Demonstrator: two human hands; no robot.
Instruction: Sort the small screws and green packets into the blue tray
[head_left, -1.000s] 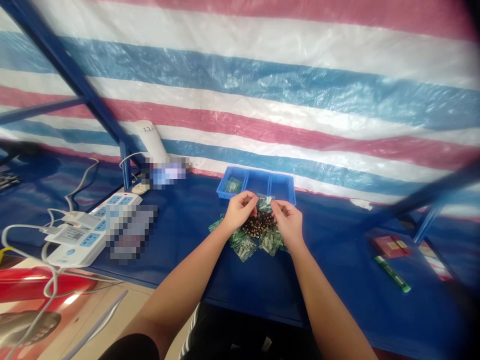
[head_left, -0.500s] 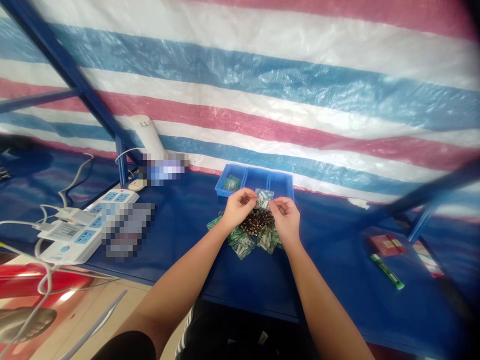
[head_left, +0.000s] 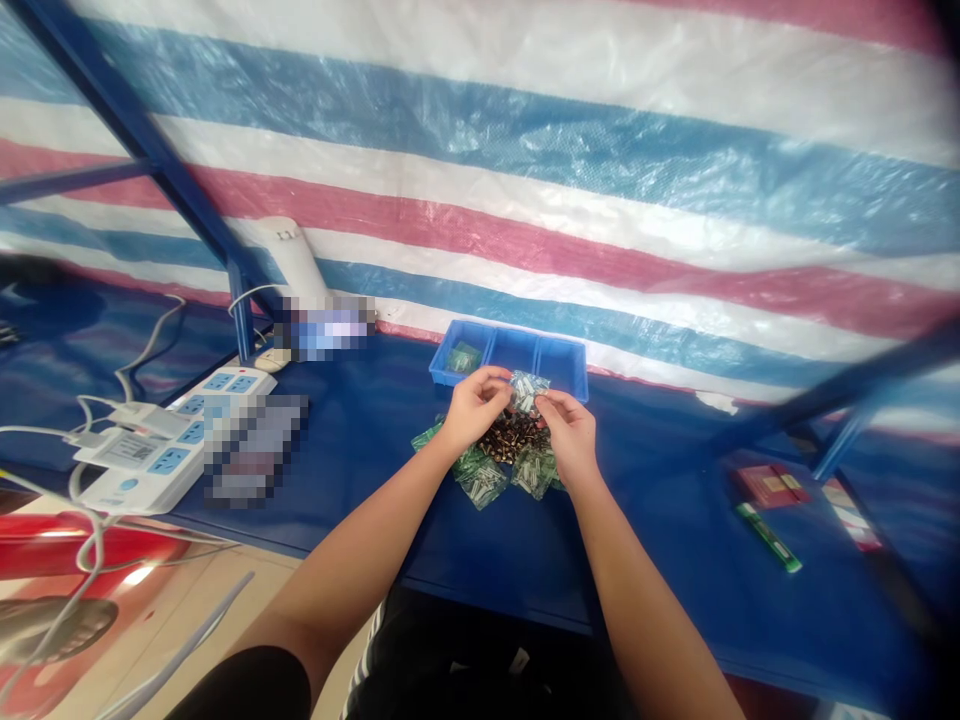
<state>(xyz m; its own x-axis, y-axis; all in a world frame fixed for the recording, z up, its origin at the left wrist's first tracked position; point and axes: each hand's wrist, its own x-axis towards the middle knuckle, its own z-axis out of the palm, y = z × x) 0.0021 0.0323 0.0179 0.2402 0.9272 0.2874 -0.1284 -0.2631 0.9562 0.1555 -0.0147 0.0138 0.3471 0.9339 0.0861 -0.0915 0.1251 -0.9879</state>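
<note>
Between my hands is a small clear plastic bag (head_left: 529,390) with silvery metal pieces inside. My left hand (head_left: 478,405) pinches its left edge, and my right hand (head_left: 570,425) grips its right side. Under the hands lies a heap of small brass-coloured metal parts (head_left: 513,440), partly covered by the fingers. Around the heap's front lie several more bags of silvery pieces, among them one bag (head_left: 481,480) at the left and another bag (head_left: 533,474) at the right. Just behind stands a blue divided tray (head_left: 576,366), with a greenish bag (head_left: 463,358) in its left compartment.
A white power strip (head_left: 142,485) with plugs and cables lies at the left, beside a blurred-out flat object (head_left: 255,450). A white cylinder (head_left: 294,262) leans at the back. To the right are a dark red box (head_left: 772,487) and a green packet (head_left: 768,537) near a blue frame post.
My right fingers have shifted slightly inward and lower on the bag, which is still held between both hands. The whole view has moved a little.
</note>
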